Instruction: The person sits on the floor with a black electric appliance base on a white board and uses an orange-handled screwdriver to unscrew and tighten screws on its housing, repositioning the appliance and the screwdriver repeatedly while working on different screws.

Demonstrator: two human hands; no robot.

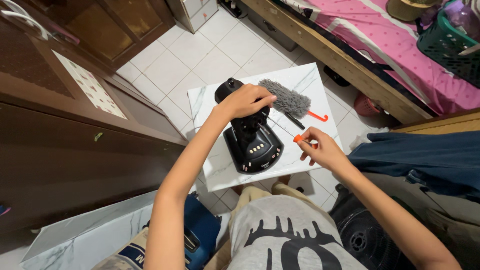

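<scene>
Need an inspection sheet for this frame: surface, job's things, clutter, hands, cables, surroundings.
Surface: small white marble-pattern table on white floor tiles.
Job's things: black plastic fan base with a row of pale buttons, standing on the table; thin screwdriver with orange handle, shaft pointing toward the base.
Clutter: grey fluffy duster with orange hook handle lying on the table behind the base.
Hands: left hand gripping the top of the base; right hand pinching the screwdriver handle.
Cables: nothing seen.
Surroundings: dark brown wooden cabinet at left; bed with pink dotted sheet; green plastic basket; round black fan grille on the floor.
</scene>
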